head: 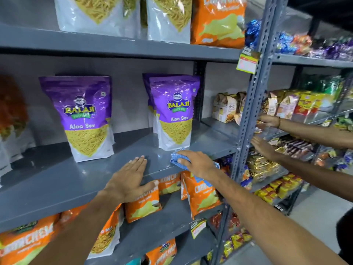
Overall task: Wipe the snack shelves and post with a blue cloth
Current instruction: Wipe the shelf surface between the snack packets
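A grey metal shelf (57, 180) runs across the middle of the view. My right hand (198, 162) presses a blue cloth (176, 156) flat onto its front right part, just in front of a purple Aloo Sev bag (173, 111). Beside it, my left hand (131, 178) lies flat on the shelf edge with fingers together and nothing in it. Another purple Aloo Sev bag (86, 117) stands further left. The perforated grey post (254, 104) rises right of the cloth.
Orange snack bags (202, 196) fill the shelf below, and white and orange bags (217, 22) stand on the shelf above. Another person's two hands (267, 134) reach into the neighbouring rack at the right, among boxed and wrapped snacks. A price tag (247, 61) hangs by the post.
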`<action>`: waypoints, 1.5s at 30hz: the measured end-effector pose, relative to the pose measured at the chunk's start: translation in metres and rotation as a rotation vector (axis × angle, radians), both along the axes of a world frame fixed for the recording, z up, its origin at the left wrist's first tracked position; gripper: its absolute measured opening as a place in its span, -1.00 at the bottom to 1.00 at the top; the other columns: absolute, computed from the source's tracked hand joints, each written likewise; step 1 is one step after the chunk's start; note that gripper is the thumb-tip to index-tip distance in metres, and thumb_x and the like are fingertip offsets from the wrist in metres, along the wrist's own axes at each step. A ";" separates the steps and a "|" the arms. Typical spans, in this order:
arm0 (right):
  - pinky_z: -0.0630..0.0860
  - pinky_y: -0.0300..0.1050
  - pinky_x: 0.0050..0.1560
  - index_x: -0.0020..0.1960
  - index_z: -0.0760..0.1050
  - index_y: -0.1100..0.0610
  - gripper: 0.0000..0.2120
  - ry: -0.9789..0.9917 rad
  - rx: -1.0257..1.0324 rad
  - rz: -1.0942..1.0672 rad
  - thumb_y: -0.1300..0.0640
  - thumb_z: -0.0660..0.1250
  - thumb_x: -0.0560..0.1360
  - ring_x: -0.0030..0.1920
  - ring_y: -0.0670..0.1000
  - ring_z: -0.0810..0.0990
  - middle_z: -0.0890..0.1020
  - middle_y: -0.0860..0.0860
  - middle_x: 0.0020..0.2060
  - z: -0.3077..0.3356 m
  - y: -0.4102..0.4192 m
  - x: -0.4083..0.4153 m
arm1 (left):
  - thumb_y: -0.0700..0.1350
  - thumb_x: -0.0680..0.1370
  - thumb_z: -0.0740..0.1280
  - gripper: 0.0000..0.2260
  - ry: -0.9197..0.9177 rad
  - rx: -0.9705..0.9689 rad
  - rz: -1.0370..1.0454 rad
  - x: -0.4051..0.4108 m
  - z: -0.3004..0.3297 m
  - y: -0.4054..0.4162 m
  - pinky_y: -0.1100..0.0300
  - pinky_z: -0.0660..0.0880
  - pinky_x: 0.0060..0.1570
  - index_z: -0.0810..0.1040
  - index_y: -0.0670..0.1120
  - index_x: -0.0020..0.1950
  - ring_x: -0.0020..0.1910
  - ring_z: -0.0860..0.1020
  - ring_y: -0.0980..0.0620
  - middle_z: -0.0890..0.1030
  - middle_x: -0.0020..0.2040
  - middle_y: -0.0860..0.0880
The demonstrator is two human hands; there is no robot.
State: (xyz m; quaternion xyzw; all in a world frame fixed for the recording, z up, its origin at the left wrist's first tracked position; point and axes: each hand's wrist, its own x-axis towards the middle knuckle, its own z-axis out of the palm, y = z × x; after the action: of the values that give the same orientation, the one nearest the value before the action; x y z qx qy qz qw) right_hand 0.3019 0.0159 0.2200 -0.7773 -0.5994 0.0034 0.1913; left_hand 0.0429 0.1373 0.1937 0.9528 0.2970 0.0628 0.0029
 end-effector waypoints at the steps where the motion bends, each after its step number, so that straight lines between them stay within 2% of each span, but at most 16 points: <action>1: 0.40 0.01 0.33 0.47 0.42 -0.08 -0.59 0.005 0.009 -0.021 -0.11 0.22 0.65 0.42 0.13 0.46 0.48 -0.01 0.47 0.000 -0.004 0.012 | 0.68 0.25 -0.40 0.26 -0.007 -0.006 0.014 0.009 0.000 0.000 0.11 -0.15 0.65 -0.09 -0.16 0.70 0.70 -0.07 -0.01 -0.07 0.73 -0.09; 8: 0.46 0.01 0.22 0.44 0.46 -0.07 -0.62 -0.007 0.017 -0.062 -0.07 0.25 0.64 0.34 0.18 0.53 0.58 0.04 0.36 0.001 -0.017 0.102 | 0.76 0.18 -0.28 0.36 -0.031 -0.088 0.166 0.067 0.004 0.008 0.08 -0.14 0.66 -0.12 -0.20 0.69 0.70 -0.10 -0.05 -0.10 0.73 -0.13; 12: 0.50 0.00 0.20 0.24 0.63 0.01 -0.63 0.374 0.237 -0.045 -0.14 0.34 0.51 0.20 0.06 0.63 0.70 0.07 0.15 0.011 0.006 0.158 | 0.72 0.32 -0.16 0.26 -0.011 -0.022 0.228 0.074 -0.003 0.009 0.07 -0.15 0.64 -0.13 -0.23 0.69 0.70 -0.10 -0.08 -0.11 0.72 -0.16; 14: 0.54 -0.09 -0.05 0.10 0.61 0.02 -0.78 0.619 0.460 -0.085 -0.06 0.37 0.52 -0.04 0.02 0.62 0.68 0.04 -0.07 0.025 0.031 0.182 | 0.71 0.34 -0.15 0.23 -0.005 -0.025 0.243 0.073 -0.004 0.007 0.08 -0.17 0.64 -0.16 -0.20 0.69 0.70 -0.13 -0.05 -0.15 0.72 -0.14; 16: 0.51 -0.17 -0.25 0.09 0.58 0.12 -0.86 0.731 0.525 -0.173 0.09 0.31 0.62 -0.23 0.04 0.56 0.60 0.08 -0.18 0.039 0.071 0.206 | 0.73 0.30 -0.18 0.25 -0.018 -0.044 0.264 0.072 -0.004 0.006 0.07 -0.15 0.66 -0.19 -0.15 0.69 0.70 -0.16 0.00 -0.17 0.72 -0.09; 17: 0.54 -0.13 -0.24 0.11 0.59 0.13 -0.83 0.713 0.507 -0.211 0.09 0.29 0.62 -0.23 0.08 0.58 0.62 0.12 -0.17 0.043 0.097 0.218 | 0.74 0.30 -0.18 0.25 -0.021 -0.049 0.271 0.071 -0.004 0.006 0.08 -0.14 0.66 -0.19 -0.14 0.70 0.70 -0.16 0.02 -0.18 0.72 -0.07; 19: 0.61 0.05 0.01 0.18 0.59 0.05 -0.75 0.615 0.400 -0.216 0.01 0.27 0.56 -0.02 0.20 0.67 0.69 0.16 -0.01 0.035 0.151 0.246 | 0.74 0.31 -0.15 0.23 -0.028 -0.042 0.276 0.072 -0.003 0.004 0.11 -0.16 0.66 -0.18 -0.11 0.70 0.69 -0.17 0.06 -0.18 0.72 -0.04; 21: 0.53 0.05 0.21 0.29 0.56 0.09 -0.64 0.514 0.214 -0.176 -0.01 0.29 0.54 0.19 0.21 0.62 0.66 0.19 0.17 0.014 0.197 0.267 | 0.73 0.32 -0.14 0.21 -0.032 -0.043 0.283 0.071 0.000 0.002 0.18 -0.23 0.62 -0.19 -0.09 0.70 0.67 -0.20 0.11 -0.21 0.71 -0.01; 23: 0.43 -0.05 0.21 0.38 0.50 0.16 -0.63 0.374 0.094 -0.121 0.15 0.30 0.59 0.20 0.10 0.56 0.59 0.20 0.28 0.005 0.211 0.277 | 0.72 0.31 -0.14 0.20 -0.022 -0.033 0.260 0.074 0.004 -0.003 0.26 -0.32 0.55 -0.21 -0.08 0.70 0.62 -0.28 0.19 -0.27 0.67 0.03; 25: 0.35 -0.09 0.13 0.39 0.50 0.08 -0.65 0.243 0.053 0.002 0.19 0.26 0.61 0.09 -0.01 0.43 0.59 0.12 0.26 -0.002 0.241 0.287 | 0.71 0.32 -0.12 0.19 -0.021 -0.020 0.289 0.074 0.003 -0.002 0.30 -0.37 0.53 -0.22 -0.07 0.70 0.62 -0.31 0.20 -0.28 0.68 0.05; 27: 0.41 -0.07 0.14 0.32 0.51 -0.12 -0.67 0.139 0.039 0.109 0.13 0.23 0.61 0.09 -0.02 0.48 0.60 -0.02 0.14 -0.004 0.265 0.295 | 0.70 0.35 -0.08 0.16 -0.013 -0.016 0.298 0.075 0.002 -0.001 0.38 -0.43 0.48 -0.25 -0.05 0.69 0.62 -0.33 0.21 -0.29 0.69 0.07; 30: 0.46 -0.02 0.29 0.37 0.52 0.00 -0.61 0.042 0.060 0.243 0.22 0.20 0.60 0.25 0.07 0.59 0.65 0.07 0.24 -0.009 0.291 0.300 | 0.69 0.35 -0.07 0.15 0.001 -0.024 0.309 0.074 0.002 0.000 0.45 -0.49 0.40 -0.27 -0.03 0.69 0.60 -0.36 0.24 -0.32 0.67 0.09; 34: 0.36 -0.21 0.27 0.35 0.57 0.05 -0.60 0.058 0.074 0.282 0.31 0.24 0.58 0.30 -0.03 0.54 0.64 0.11 0.28 -0.003 0.289 0.293 | 0.70 0.33 -0.09 0.15 0.027 -0.034 0.299 0.074 0.002 0.001 0.40 -0.44 0.47 -0.29 -0.01 0.68 0.61 -0.35 0.24 -0.32 0.68 0.10; 39: 0.56 -0.06 0.27 0.23 0.55 -0.34 -0.55 0.115 0.055 0.223 0.15 0.24 0.53 0.23 -0.05 0.62 0.69 -0.10 0.20 -0.001 0.247 0.264 | 0.71 0.35 -0.10 0.15 -0.003 -0.054 0.295 0.073 0.002 0.000 0.33 -0.35 0.54 -0.26 -0.01 0.69 0.63 -0.30 0.23 -0.26 0.69 0.09; 42: 0.60 -0.02 0.19 0.25 0.62 -0.12 -0.57 0.185 0.096 0.277 0.30 0.29 0.53 0.08 -0.06 0.65 0.71 -0.09 0.05 0.000 0.199 0.241 | 0.70 0.32 -0.14 0.17 -0.005 -0.059 0.282 0.075 0.007 -0.005 0.30 -0.32 0.55 -0.23 -0.04 0.69 0.59 -0.28 0.25 -0.25 0.68 0.07; 45: 0.59 -0.22 0.16 0.25 0.63 -0.08 -0.57 0.207 0.082 0.264 0.30 0.30 0.50 0.08 -0.17 0.64 0.72 -0.12 0.13 -0.005 0.166 0.233 | 0.70 0.32 -0.13 0.18 -0.035 -0.063 0.268 0.076 0.010 -0.008 0.28 -0.29 0.55 -0.18 -0.08 0.70 0.63 -0.20 0.19 -0.18 0.71 0.01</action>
State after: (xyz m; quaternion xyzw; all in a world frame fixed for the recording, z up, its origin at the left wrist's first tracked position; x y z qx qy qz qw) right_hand 0.5344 0.1814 0.2153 -0.6787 -0.6731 0.0843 0.2814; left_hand 0.1191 0.1291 0.2033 0.9027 0.4235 0.0699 0.0294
